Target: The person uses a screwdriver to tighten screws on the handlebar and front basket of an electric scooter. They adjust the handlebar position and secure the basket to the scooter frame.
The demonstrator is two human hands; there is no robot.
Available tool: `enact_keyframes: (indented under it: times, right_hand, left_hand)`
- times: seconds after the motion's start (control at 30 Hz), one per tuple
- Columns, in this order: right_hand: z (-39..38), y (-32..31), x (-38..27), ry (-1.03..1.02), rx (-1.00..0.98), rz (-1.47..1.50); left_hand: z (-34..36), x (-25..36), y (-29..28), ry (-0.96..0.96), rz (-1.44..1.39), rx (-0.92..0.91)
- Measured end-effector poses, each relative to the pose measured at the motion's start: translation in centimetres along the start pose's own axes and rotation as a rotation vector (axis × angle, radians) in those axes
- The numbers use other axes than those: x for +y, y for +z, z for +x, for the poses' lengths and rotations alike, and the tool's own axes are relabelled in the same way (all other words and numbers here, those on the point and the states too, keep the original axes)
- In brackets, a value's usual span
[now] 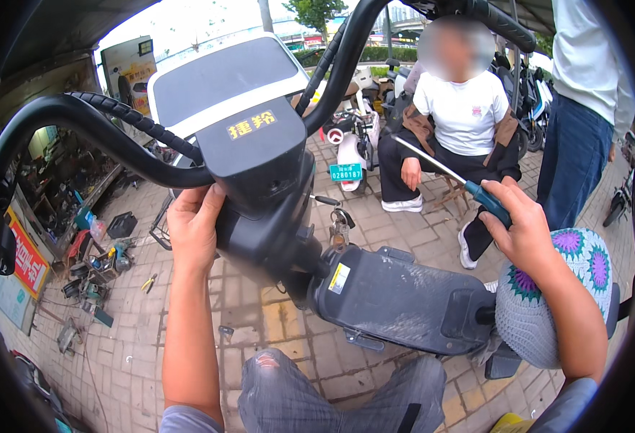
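Note:
My left hand [196, 225] grips the side of the black plastic steering-column cover [256, 162] of an electric scooter, thumb and fingertips pressed at its edge below the handlebar [151, 173]. Its fingers are partly hidden behind the cover. In my right hand [523, 227] is a screwdriver [487, 200] with a teal handle, its long shaft pointing up and left, apart from the scooter. A bunch of keys [341, 227] hangs at the column. Below stretches the dusty dark footboard [404, 296], and a crocheted cover [559, 303] sits over the seat beside my right forearm.
A seated person [462, 115] in a white top faces the scooter; another person [577, 137] stands at the right. Tools and parts [93, 281] lie on the paving at the left, with pliers [149, 283] nearer. A white scooter [353, 155] is parked behind.

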State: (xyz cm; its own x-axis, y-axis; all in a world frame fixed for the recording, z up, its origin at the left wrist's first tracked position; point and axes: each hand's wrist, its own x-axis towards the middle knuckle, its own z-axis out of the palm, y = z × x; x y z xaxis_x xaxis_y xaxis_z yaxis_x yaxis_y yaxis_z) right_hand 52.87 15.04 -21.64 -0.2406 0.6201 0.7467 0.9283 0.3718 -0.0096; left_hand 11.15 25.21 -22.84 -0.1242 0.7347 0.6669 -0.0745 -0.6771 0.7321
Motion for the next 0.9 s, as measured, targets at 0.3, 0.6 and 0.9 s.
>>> enact_keyframes:
  times: [0.3, 0.6, 0.9]
  right_hand:
    - [-0.2, 0.1, -0.5, -0.063, -0.009, 0.027]
    - [0.2, 0.5, -0.3, -0.058, 0.067, 0.042]
    - [-0.5, -0.3, 0.1, -0.115, -0.142, -0.075]
  left_hand:
    - [0.2, 0.3, 1.0, -0.052, 0.080, 0.078]
    - [0.5, 0.5, 1.0, -0.013, 0.388, 0.040]
    - [0.8, 1.6, 0.8, -0.127, 0.294, -0.128]
